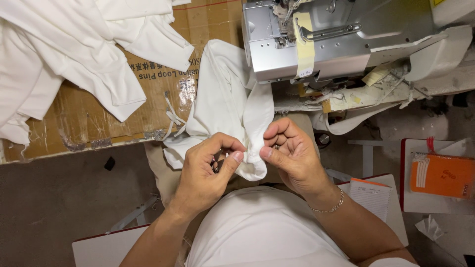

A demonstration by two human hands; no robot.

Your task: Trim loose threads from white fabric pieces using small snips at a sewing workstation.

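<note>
Pinching the white garment (232,106) at its folded edge, our left hand (205,173) and right hand (292,155) are both closed on cloth. We judge the fold needs even tension beside the sewing machine (336,37).

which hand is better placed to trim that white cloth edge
Left, likely: the left hand seems to hold a small dark tool beside the cloth edge. The right hand pinches the fold, steadying it.

Matt white cloth (225,94); glossy metal sewing machine (341,37)
</note>
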